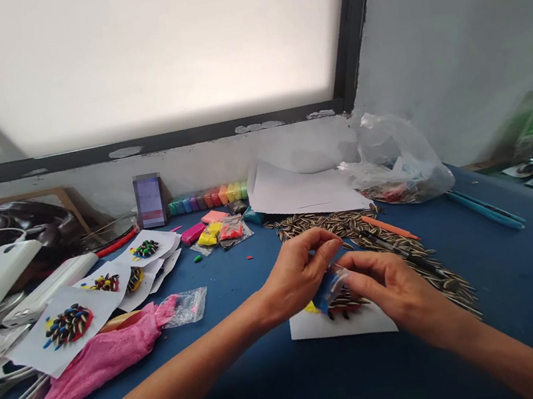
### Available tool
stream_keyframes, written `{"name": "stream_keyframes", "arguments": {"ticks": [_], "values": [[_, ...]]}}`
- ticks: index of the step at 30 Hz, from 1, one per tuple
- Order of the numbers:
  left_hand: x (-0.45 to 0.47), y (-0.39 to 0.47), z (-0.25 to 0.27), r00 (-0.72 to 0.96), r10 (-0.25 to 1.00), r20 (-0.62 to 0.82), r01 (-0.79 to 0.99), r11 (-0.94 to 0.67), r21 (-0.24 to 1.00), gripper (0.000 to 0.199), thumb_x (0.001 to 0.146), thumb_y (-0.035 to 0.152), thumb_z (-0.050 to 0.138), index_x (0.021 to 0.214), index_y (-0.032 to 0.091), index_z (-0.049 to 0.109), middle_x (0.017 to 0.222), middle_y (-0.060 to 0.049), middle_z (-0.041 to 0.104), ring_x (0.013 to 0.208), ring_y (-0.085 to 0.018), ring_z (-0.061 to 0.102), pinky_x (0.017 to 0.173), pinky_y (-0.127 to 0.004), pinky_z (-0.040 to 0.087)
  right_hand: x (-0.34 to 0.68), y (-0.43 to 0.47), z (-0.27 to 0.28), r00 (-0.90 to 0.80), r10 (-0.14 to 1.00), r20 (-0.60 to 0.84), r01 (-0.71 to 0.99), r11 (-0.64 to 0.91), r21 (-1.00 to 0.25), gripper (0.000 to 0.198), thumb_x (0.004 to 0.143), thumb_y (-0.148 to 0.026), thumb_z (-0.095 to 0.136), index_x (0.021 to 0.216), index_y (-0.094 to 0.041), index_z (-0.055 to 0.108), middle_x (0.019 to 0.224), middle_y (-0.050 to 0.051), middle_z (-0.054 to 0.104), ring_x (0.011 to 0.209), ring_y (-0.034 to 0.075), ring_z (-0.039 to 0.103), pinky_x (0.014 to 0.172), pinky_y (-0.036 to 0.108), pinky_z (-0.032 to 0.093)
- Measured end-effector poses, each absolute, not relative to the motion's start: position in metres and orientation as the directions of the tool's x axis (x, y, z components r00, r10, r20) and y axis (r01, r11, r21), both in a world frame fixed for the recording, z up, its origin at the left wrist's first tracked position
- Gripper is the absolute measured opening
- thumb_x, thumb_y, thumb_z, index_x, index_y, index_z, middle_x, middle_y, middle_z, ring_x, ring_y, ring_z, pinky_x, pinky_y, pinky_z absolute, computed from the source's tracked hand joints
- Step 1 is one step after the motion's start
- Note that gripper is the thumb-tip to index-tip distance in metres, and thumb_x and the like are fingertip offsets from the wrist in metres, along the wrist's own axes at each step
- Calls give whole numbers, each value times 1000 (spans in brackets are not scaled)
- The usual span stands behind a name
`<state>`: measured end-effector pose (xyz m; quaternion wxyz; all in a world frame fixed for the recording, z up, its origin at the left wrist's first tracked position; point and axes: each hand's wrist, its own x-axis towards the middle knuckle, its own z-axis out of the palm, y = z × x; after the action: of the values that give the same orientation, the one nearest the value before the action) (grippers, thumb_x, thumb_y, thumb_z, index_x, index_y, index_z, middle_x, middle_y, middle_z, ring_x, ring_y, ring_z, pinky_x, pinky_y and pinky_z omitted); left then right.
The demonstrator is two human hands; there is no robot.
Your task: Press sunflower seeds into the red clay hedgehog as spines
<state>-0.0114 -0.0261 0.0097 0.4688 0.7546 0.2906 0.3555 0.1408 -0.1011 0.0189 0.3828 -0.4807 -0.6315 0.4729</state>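
The blue packet (329, 292) is above the white card (344, 331), its long axis slanting from about 7 o'clock to 2 o'clock. The right hand (394, 284) is the nearer, appearing to pinch the 2 o'clock end between thumb and fingertips. The left hand (300, 269) sits just beside the packet at 10 o'clock, fingers curled; I cannot tell what they grip. Farther out, striped seeds (311, 223) spread from 12 round to 3 o'clock.

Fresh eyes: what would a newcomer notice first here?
Probably the left hand and right hand, close together at a blue packet above a white sheet, right of centre. Striped seeds spread beyond and to the right. A pink cloth lies at left on the blue table.
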Motion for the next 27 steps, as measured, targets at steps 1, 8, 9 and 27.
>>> {"name": "stream_keyframes", "arguments": {"ticks": [1,8,9,27], "values": [[-11,-26,9,564,776,282,118,-415,902,24,95,33,49,95,15,64,88,-3,64,77,-12,55,68,-22,44,141,-102,20,-254,967,25,246,90,-965,24,91,-39,53,88,-18,65,79,3,69,70,16,66,67,31,55],[-12,-26,12,526,794,304,157,-442,883,27,95,34,48,92,13,65,85,-4,63,77,-12,53,67,-21,43,134,-103,14,-196,980,39,286,95,-954,24,89,-36,54,73,-19,59,70,1,65,64,15,62,63,29,53],[-13,-25,13,536,791,295,149,-433,889,28,95,35,48,93,13,65,84,-4,63,76,-11,54,66,-20,43,135,-101,13,-179,982,53,291,104,-951,23,89,-35,54,73,-19,58,69,1,63,64,14,60,62,28,52],[-23,-3,15,689,719,87,-51,-71,996,19,80,28,70,88,11,64,67,-3,66,55,-11,62,48,-20,45,154,-89,16,26,984,175,423,147,-894,16,79,-35,61,78,-20,64,66,-1,60,60,14,55,57,27,47]]}}
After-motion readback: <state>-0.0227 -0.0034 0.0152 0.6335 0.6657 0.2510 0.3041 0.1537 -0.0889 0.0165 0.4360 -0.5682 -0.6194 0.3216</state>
